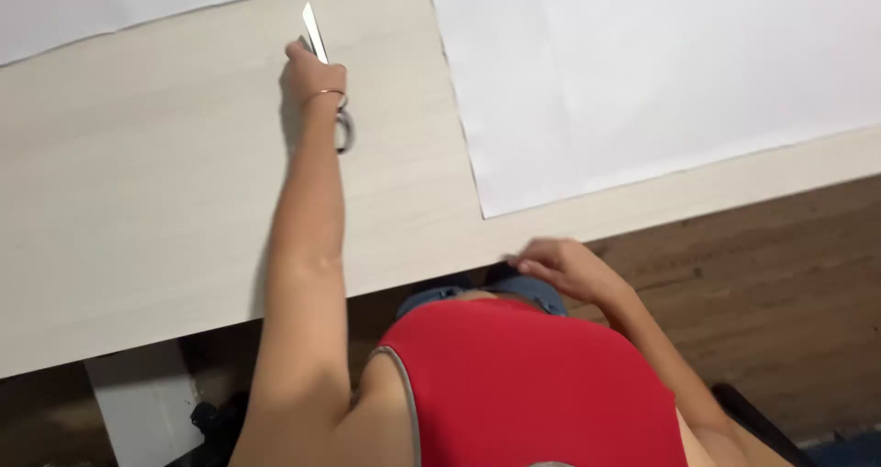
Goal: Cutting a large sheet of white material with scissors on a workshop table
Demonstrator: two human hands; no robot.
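A pale wood-grain surface [138, 201] fills most of the view, with a dark brown wooden floor [780, 283] showing below its near edge. A large white paper sheet [661, 72] lies on the right part of the surface, its cut edge running down toward the near edge. Another white sheet [110, 4] covers the far left corner.

The left hand [312, 77] is stretched far out over the bare middle of the surface, between the two sheets. It is closed around a pair of scissors [323, 63]: the shiny blades stick out past the fingers, pointing away from the person, and a grey handle loop shows beside the wrist, which wears a thin bangle.

The right hand [560, 267] rests at the near edge of the surface, close to the person's waist, fingers loosely curled and holding nothing. The person wears a red sleeveless top.
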